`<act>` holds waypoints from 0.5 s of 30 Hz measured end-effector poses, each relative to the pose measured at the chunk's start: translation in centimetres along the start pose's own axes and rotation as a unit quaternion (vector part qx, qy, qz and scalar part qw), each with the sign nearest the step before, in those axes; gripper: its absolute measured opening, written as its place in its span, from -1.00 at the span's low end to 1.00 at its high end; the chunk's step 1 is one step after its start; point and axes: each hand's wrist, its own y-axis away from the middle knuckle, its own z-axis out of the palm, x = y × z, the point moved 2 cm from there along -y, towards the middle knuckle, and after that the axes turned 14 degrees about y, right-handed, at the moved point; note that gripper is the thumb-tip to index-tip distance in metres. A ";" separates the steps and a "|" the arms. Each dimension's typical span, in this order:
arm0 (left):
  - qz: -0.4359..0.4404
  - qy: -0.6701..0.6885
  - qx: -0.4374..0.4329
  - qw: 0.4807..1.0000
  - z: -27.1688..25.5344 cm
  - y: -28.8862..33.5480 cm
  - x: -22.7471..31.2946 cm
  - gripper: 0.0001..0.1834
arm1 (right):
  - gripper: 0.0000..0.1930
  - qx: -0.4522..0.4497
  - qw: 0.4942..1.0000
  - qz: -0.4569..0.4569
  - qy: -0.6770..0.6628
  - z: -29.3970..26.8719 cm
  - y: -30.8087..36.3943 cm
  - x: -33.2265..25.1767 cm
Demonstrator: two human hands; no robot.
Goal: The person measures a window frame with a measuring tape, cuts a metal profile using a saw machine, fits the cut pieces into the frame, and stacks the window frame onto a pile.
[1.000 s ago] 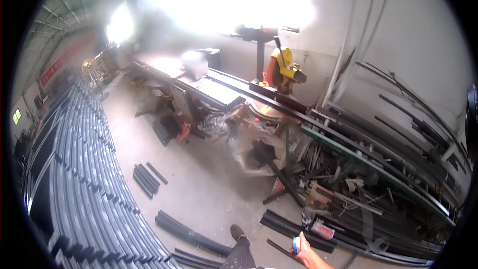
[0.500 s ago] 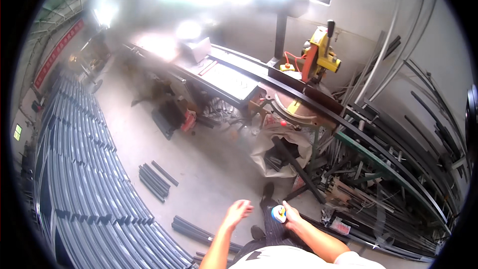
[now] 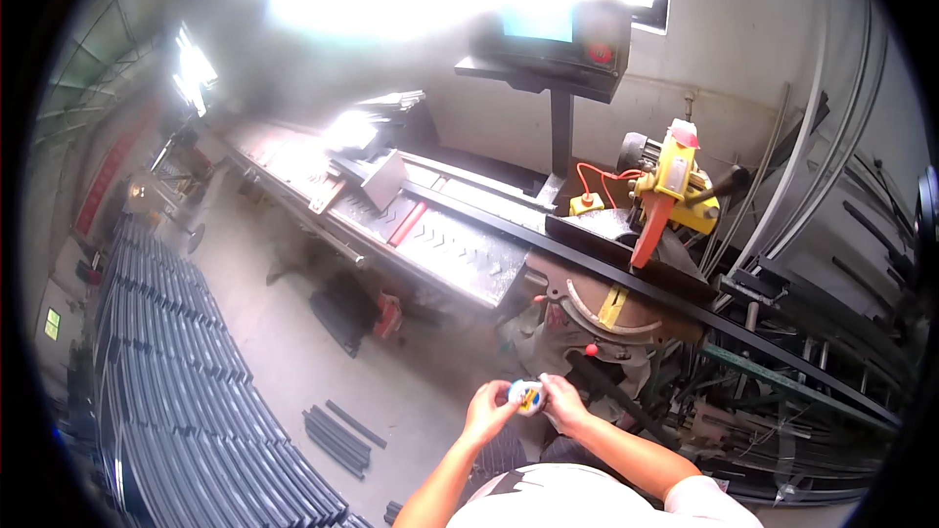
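Left fingers [image 3: 493, 401] and right fingers [image 3: 557, 396] hold a disc [image 3: 527, 399] — bench edge [image 3: 425, 273] apart (floor [image 3: 458, 357] between).

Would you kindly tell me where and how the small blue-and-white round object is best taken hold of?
I would grip the round object by its rim, coming from the right, where the right hand is. It looks compact enough for one hand, and a rim hold leaves its visible face uncovered. The left hand is at its left side.
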 end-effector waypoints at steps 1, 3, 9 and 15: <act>0.083 -0.099 0.050 0.990 -1.2 -2.1 1.0 -0.60 | -0.65 0.015 0.998 0.027 0.050 0.6 -0.3 -2.7; 0.205 -0.227 0.100 0.947 -3.0 -6.6 2.7 -0.63 | -0.68 0.074 0.996 0.040 0.020 0.9 -0.7 -6.6; 0.372 -0.398 0.108 0.832 -8.1 -25.4 1.1 -0.80 | -0.81 0.205 0.972 0.089 -0.067 -1.5 -4.5 -6.3; 0.396 -0.475 -0.018 0.786 -13.9 -34.4 -3.0 -0.75 | -0.87 0.324 0.931 0.125 -0.109 2.7 -8.9 -6.6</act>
